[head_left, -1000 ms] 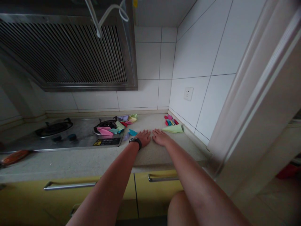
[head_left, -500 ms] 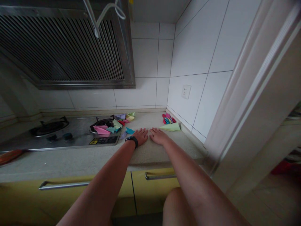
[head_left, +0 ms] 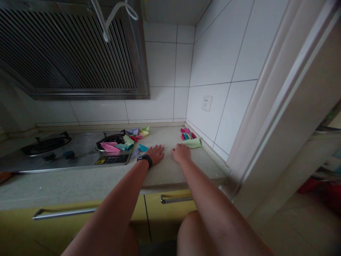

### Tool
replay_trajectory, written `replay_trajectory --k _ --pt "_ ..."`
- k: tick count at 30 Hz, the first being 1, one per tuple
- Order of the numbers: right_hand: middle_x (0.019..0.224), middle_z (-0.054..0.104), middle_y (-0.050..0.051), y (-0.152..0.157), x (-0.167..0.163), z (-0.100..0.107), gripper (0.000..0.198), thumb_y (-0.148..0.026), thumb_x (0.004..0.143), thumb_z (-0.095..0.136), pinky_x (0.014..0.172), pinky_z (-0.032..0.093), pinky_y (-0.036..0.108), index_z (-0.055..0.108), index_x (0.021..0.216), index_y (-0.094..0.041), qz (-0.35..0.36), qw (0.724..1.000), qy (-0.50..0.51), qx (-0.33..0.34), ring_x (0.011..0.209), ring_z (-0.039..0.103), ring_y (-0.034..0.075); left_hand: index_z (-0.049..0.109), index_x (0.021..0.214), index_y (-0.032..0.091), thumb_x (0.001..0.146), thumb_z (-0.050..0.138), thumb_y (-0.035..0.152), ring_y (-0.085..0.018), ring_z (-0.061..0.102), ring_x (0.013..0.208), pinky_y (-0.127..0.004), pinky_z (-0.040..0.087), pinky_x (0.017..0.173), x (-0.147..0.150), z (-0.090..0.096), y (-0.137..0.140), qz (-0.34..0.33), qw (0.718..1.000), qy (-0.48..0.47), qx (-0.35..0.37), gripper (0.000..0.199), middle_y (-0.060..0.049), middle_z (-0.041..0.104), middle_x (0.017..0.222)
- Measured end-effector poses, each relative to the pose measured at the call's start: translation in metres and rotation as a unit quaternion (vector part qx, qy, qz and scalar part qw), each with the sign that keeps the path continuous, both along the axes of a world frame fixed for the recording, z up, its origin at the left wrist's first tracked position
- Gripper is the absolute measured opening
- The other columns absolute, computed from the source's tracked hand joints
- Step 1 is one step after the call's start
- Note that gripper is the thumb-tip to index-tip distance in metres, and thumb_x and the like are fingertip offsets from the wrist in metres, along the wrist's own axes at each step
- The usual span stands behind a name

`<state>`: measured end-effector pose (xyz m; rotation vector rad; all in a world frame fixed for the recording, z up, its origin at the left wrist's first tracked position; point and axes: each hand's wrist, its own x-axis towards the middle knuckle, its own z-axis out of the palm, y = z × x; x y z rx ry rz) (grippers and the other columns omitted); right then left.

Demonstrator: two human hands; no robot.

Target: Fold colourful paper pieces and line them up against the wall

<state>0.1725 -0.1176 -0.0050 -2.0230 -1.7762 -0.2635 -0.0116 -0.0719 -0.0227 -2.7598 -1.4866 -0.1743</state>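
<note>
Steel stretches along the left, a gas stove (head_left: pixel 85 142) whose right burner (head_left: pixel 115 138) is partly covered by folded paper: a pink piece (head_left: pixel 110 147) over its front, a pale green one (head_left: pixel 128 140) beside it, and more coloured pieces heaped at the stove's rear right corner. Nearer the middle, a teal folded piece (head_left: pixel 144 148) and a lavender one (head_left: pixel 135 153) lie by the stove's edge, just beside the left hand (head_left: pixel 156 154). That hand, a dark wristband (head_left: pixel 145 160) behind it, rests palm down on the stone counter (head_left: pixel 166 176), fingers spread and gripping nothing. Across a bare gap is the right hand (head_left: pixel 181 153), and here is the change: a moment ago it lay flat close to its partner; now its fingers are drawn in and the gap is wider. Whether they pinch anything cannot be told, as the back of the hand hides the tips. To judge by this, the two-handed flat press has broken off. A light green folded sheet (head_left: pixel 194 143) extends from behind the right hand, contact unclear, with small bright folded pieces (head_left: pixel 188 134) bunched beyond it near the tiled wall.
</note>
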Motion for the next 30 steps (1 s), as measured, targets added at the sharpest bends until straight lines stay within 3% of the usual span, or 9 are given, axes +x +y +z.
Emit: replay_trajectory --k 21,30 --pt "0.119 0.055 0.021 -0.0014 -0.0001 0.0016 0.037 -0.035 0.087 0.047 0.098 0.029 0.043 0.06 0.113 -0.012 -0.015 1.0 -0.007 -0.006 0.116 0.045 0.031 0.028 0.149 0.025 0.097 0.02 0.049 -0.026 0.024 0.143 -0.048 0.021 0.114 -0.0018 0.0035 -0.0037 -0.004 1.0 -0.007 0.002 0.058 -0.006 0.024 0.157" --pt "0.119 0.052 0.017 -0.002 0.0 0.0053 0.032 -0.031 0.086 0.052 0.097 0.03 0.043 0.058 0.113 -0.015 0.016 1.0 -0.016 0.005 0.113 0.042 0.03 0.032 0.148 0.023 0.097 0.024 0.046 -0.027 0.027 0.142 -0.049 0.022 0.114 -0.002 0.0054 -0.0058 -0.009 1.0 -0.018 0.005 0.056 -0.007 0.029 0.155"
